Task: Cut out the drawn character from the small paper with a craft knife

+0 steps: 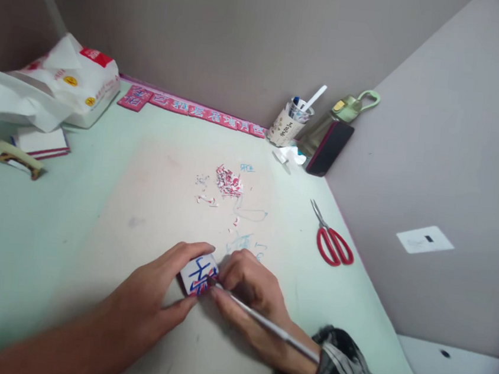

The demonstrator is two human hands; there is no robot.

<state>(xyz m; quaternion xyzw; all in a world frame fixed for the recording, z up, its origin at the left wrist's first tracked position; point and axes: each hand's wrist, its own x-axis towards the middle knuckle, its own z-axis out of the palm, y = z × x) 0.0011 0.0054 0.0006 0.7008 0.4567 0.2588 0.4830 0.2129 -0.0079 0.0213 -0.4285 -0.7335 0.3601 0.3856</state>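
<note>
My left hand (pixel 162 291) grips a small square rubber carving block (pixel 199 268) by its edges, thumb at the near side and fingers at the far side. Blue written strokes cover the white face, and red shows where the surface is cut away. In my right hand (pixel 255 301) is a slim silver craft knife (pixel 268 323), held like a pen. Its tip meets the block's right part; the blade itself is too small to make out. Beyond the hands lies a heap of red and white shavings (pixel 229 182), with a few loose scraps nearby.
Red-handled scissors (pixel 333 240) lie at the right. Along the back stand a cup of pens (pixel 286 125), a green-lidded bottle (pixel 322 129) and a phone (pixel 331 148), beside a row of red carved blocks (pixel 212 115). At left are a tissue pack (pixel 86 83) and a utility knife (pixel 12 156).
</note>
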